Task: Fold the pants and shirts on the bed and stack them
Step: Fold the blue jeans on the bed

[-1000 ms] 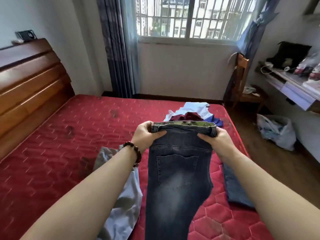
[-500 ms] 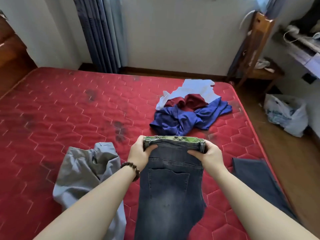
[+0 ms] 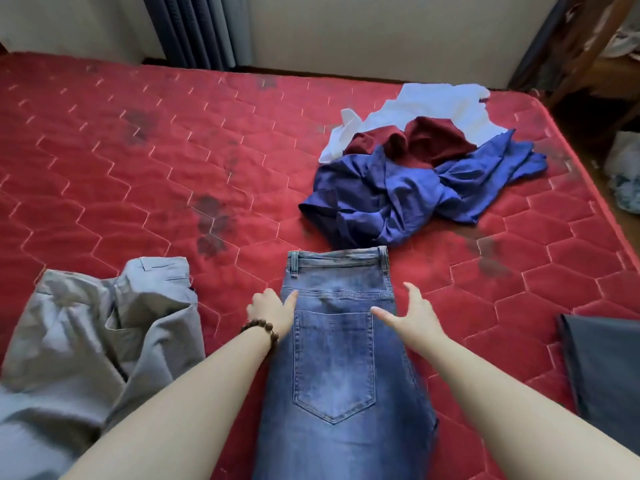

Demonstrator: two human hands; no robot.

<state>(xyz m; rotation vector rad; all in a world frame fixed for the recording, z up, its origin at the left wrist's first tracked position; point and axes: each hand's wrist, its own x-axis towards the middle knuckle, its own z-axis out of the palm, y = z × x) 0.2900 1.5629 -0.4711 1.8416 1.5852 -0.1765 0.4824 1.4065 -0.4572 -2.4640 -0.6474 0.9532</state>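
**Jeans laid flat, hands smoothing at the seat**

While the jeans [image 3: 332,358] lie lengthwise on the bed [image 3: 138,174], halved leg over leg with the back pocket up, both hands rest near the waistband end. Left hand [image 3: 273,311]: at the left edge of the denim, fingers loosely bent, one fingertip on the fabric, gripping nothing. Right hand [image 3: 408,315]: fingers spread and straight over the right edge, holding nothing; whether the palm actually presses down, cannot tell. A bead bracelet [image 3: 261,330] sits on the left wrist.

Outward: waistband points toward the far side and stops just short of the blue shirt [image 3: 408,192]. Grey pants [image 3: 93,341] lie crumpled to the left, near but apart from the jeans. A dark garment [image 3: 602,368] lies at the right edge, partly out of frame.

Risks (judgement):
- The lower legs run out of view, so their alignment is unchecked; folding up from there could set a skewed crease.
- Sliding the waistband forward while smoothing could catch the blue shirt and drag it into the fold.
- The upper leg layer could slip off the lower one, since neither hand pins it.

Count:
- Pants: three visible, taking the dark garment as pants, which is uncertain.
- Shirts: three in the heap, blue, maroon [image 3: 426,140], white [image 3: 433,102].
- Finished stack: none seen.
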